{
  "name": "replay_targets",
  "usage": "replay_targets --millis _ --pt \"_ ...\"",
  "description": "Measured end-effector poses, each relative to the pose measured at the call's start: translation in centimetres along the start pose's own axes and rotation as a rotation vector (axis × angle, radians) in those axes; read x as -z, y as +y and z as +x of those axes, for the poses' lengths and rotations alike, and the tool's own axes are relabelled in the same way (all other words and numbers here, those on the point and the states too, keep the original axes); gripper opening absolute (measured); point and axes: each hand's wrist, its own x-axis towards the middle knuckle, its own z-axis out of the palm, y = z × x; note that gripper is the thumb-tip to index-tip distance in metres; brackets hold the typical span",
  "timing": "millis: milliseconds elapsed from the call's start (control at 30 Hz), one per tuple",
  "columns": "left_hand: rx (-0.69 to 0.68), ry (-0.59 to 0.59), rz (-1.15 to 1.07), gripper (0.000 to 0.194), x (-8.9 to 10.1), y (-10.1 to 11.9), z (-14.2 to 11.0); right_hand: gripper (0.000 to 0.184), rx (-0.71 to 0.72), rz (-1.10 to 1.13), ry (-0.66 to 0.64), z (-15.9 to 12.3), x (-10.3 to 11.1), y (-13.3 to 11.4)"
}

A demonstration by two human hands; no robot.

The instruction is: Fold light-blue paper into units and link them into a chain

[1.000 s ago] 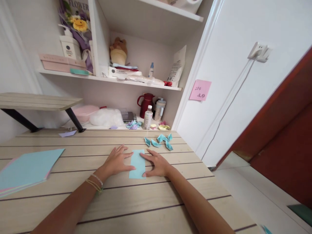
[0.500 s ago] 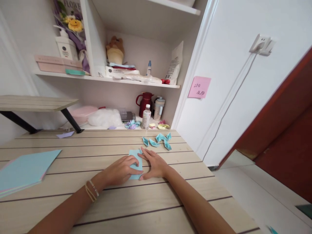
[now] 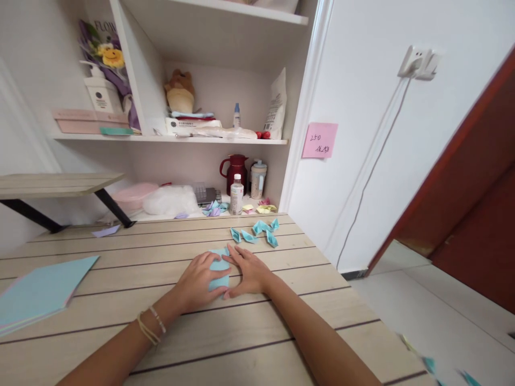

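A light blue sheet of paper (image 3: 219,272) lies flat on the slatted wooden table, partly covered by both hands. My left hand (image 3: 201,280) rests on its left part, fingers and thumb spread. At the right edge, my right hand (image 3: 247,271) touches the paper with its fingertips and thumb held apart. Beyond the hands stand several small folded blue paper boats (image 3: 259,228). A stack of coloured paper (image 3: 48,289), blue on top, lies at the table's left.
A bottle (image 3: 237,195), a dark red jug (image 3: 235,170) and more folded paper pieces (image 3: 216,208) stand at the table's back, under a shelf (image 3: 169,139). A small raised stand (image 3: 60,184) is at the left. Paper scraps (image 3: 428,364) lie on the floor at right.
My left hand has opened its fingers wider and shifted to the paper's left side. My right hand stays at the right edge. The camera view has turned slightly.
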Motion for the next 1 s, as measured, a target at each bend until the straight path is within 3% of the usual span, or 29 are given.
replay_targets --millis 233,600,1000 --pt "0.055 -0.154 -0.038 0.065 1.1 -1.1 1.8 0.126 -0.043 0.017 0.039 0.0 -0.1 0.2" --pt "0.144 -0.364 -0.092 0.089 0.9 -2.2 2.0 0.125 0.175 -0.003 0.229 -0.6 -0.3 0.2" --pt "0.169 -0.449 -0.103 0.107 0.8 -3.0 3.5 0.064 0.177 -0.146 0.265 -0.8 0.0 -0.5"
